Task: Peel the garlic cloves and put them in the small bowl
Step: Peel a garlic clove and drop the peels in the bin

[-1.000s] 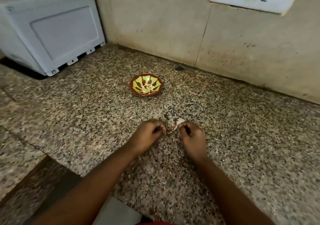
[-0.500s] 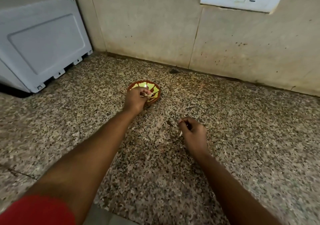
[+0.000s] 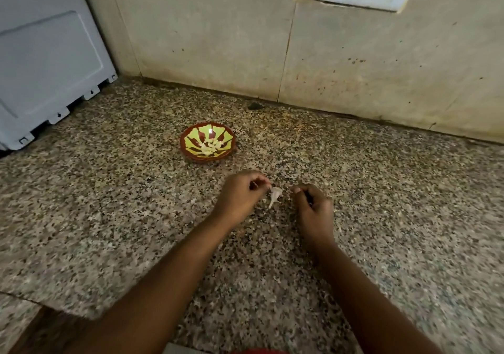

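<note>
Garlic clove [image 3: 275, 195], just nearer me than the small bowl [image 3: 207, 142], hangs pinched in my left hand [image 3: 241, 196] for peeling; my right hand [image 3: 313, 207] is curled, contents unclear.

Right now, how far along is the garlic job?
Done: several peeled cloves lie in the bowl. In hand: the left hand pinches a garlic piece just above the counter; the right hand is curled beside it, contents hidden. Left: peel that piece and bowl it. No other unpeeled cloves show.
</note>
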